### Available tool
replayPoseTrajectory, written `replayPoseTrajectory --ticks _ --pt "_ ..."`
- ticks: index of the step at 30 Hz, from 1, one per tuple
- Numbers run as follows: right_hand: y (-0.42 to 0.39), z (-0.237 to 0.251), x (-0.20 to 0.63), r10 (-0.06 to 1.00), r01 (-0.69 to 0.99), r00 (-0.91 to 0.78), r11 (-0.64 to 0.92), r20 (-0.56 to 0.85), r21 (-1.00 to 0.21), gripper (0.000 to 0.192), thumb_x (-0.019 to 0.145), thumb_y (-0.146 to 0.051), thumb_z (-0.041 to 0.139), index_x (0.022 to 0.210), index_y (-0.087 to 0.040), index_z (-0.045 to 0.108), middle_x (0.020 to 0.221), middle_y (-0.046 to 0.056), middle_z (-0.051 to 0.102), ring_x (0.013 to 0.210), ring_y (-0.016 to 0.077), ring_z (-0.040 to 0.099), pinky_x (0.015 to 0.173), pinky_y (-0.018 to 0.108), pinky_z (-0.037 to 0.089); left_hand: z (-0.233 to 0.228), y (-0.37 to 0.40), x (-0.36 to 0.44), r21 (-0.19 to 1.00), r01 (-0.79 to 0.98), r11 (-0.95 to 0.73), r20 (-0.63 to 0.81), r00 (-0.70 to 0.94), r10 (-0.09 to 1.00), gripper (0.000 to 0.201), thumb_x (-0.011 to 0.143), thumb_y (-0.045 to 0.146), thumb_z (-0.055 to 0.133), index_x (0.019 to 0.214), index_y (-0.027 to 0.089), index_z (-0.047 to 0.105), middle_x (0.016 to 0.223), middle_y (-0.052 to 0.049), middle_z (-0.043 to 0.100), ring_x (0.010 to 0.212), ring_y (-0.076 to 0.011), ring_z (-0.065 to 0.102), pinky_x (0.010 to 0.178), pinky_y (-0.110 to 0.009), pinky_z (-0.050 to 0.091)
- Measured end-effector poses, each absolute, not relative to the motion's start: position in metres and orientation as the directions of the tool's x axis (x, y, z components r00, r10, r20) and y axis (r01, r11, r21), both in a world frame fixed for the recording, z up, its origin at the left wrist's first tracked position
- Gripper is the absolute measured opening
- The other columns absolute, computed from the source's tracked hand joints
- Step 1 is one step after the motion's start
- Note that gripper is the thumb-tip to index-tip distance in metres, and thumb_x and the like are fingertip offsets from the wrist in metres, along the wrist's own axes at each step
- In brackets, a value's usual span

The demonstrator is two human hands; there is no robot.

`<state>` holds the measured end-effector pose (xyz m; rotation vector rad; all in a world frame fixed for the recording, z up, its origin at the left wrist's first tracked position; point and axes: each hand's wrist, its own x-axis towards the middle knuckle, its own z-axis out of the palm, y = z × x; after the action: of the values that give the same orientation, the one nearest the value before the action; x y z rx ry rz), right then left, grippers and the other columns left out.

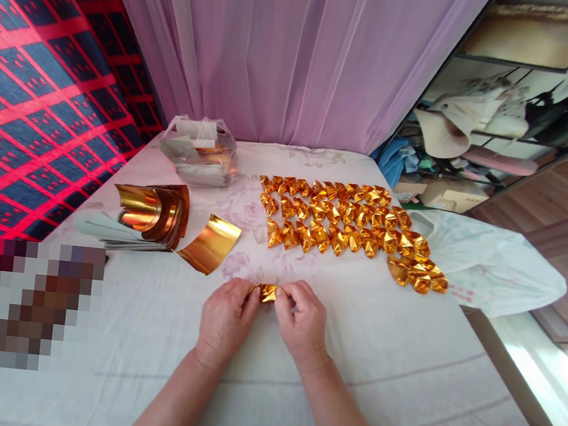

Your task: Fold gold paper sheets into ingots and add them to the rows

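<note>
**Gold foil piece, pinched between two hands over a white cloth**

Gold foil piece (268, 293): small, crumpled or folded, held just above the cloth-covered table (398, 385) near its middle. Only the top shows; the rest is hidden behind fingertips, so its exact shape cannot be made out.

Left hand (226, 318): back of hand to the camera, thumb and fingers pressed together on the left end of the piece. Fingertips tucked under, out of sight.

Right hand (303, 322): mirrors the left, pinching the right end of the piece. Both forearms run off the lower edge of the picture.

Loose foil sheet (209, 243): gold, curled, lying just beyond the left hand.

Stack of foil sheets (150, 217): gold faces, silvery backs, curled upward; number of sheets not countable.

Plastic bag (200, 151): clear, at the far left of the table, with pale and gold contents too blurred to identify.

Folded foil pieces (348, 222): laid in close rows beyond the hands, trailing off to the right toward a white plastic bag (490, 266) that hangs over the table edge.

Curtain (289, 53): lilac, behind the table.

Patterned fabric (41, 69): red and dark blue, left side.

Shelves (498, 126): right, holding hats and boxes, partly cut off.

Pixelated patch (31, 306): lower left, contents unreadable.
</note>
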<state>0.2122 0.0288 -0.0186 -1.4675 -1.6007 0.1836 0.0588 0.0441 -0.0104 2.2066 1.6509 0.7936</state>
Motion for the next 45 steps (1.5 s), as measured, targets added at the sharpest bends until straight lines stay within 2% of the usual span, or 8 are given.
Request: replayPoseTrajectory --ticks 13,18,26,37,45 --pt "0.032 -0.016 0.217 0.903 0.615 0.09 0.282 0.421 -0.737 0.024 0.09 -0.022 0.05 0.066 -0.021 0.056 0.064 -0.002 0.056 0.059 0.0115 0.054 0.059 0.022 0.04 -0.01 0.047 0.056 0.654 0.693 -0.302 0.243 0.184 0.952 0.023 0.094 0.03 0.048 0.081 0.021 0.065 0.074 0.0 0.068 0.071 -0.0159 0.063 0.065 -0.026 0.044" --pt "0.032 -0.017 0.217 0.902 0.676 0.059 0.279 0.427 -0.682 0.024 0.09 -0.023 0.05 0.067 -0.021 0.057 0.066 -0.001 0.059 0.062 0.0124 0.056 0.06 0.022 0.04 -0.009 0.048 0.055 0.69 0.662 -0.293 0.241 0.172 0.955 0.024 0.093 0.029 0.047 0.079 0.021 0.065 0.073 0.0 0.068 0.069 -0.0146 0.063 0.064 -0.024 0.045" --pt "0.03 -0.014 0.216 0.896 0.681 0.075 0.274 0.437 -0.679 0.024 0.091 -0.024 0.049 0.069 -0.021 0.059 0.068 0.0 0.061 0.063 0.0128 0.058 0.06 0.023 0.041 -0.005 0.048 0.054 0.699 0.66 -0.275 0.223 0.164 0.961 0.025 0.091 0.031 0.049 0.074 0.021 0.064 0.071 0.0 0.067 0.068 -0.015 0.062 0.063 -0.025 0.044" --pt "0.03 -0.008 0.223 0.906 0.634 0.051 0.296 0.421 -0.714 0.026 0.093 -0.025 0.047 0.071 -0.022 0.06 0.069 0.0 0.062 0.065 0.013 0.059 0.064 0.023 0.045 -0.005 0.048 0.055 0.694 0.664 -0.278 0.25 0.141 0.958 0.021 0.091 0.031 0.05 0.081 0.021 0.066 0.075 -0.001 0.068 0.068 -0.0145 0.063 0.063 -0.025 0.046" --pt "0.029 -0.007 0.221 0.87 0.698 0.021 0.34 0.493 -0.63 0.025 0.094 -0.024 0.048 0.074 -0.021 0.062 0.07 0.001 0.063 0.066 0.0136 0.06 0.064 0.024 0.045 -0.009 0.049 0.053 0.678 0.667 -0.307 0.282 0.15 0.948 0.02 0.093 0.03 0.051 0.083 0.021 0.067 0.076 -0.001 0.069 0.071 -0.0153 0.065 0.065 -0.025 0.048"
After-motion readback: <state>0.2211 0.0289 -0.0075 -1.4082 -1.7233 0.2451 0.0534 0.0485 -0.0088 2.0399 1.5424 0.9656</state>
